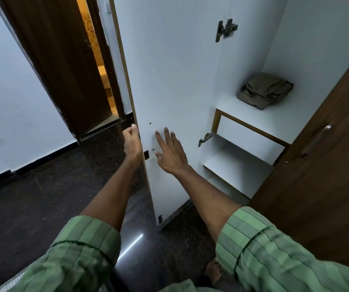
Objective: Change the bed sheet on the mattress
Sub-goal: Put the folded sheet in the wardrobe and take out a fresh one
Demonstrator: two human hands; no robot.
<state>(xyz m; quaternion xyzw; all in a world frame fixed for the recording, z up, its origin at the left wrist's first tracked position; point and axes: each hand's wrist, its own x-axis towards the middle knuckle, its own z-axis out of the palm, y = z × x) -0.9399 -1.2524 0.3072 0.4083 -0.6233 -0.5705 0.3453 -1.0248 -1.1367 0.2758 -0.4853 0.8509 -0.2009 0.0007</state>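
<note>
I stand at an open wardrobe. Its left door (pixel 169 70) is swung open, white inner face toward me. My left hand (pixel 131 142) curls around the door's outer edge. My right hand (pixel 169 152) lies flat on the door's inner face, fingers spread, holding nothing. Inside, on a white shelf (pixel 260 116) above a drawer, lies a folded olive-brown cloth (pixel 264 89). No mattress or bed is in view.
The wardrobe's right door (pixel 327 165) is brown wood with a metal handle (pixel 316 140) and stays closed. Lower shelves (pixel 238 167) hold nothing visible. A brown room door (pixel 64 60) stands ajar at the left. The floor (pixel 43 197) is dark polished stone.
</note>
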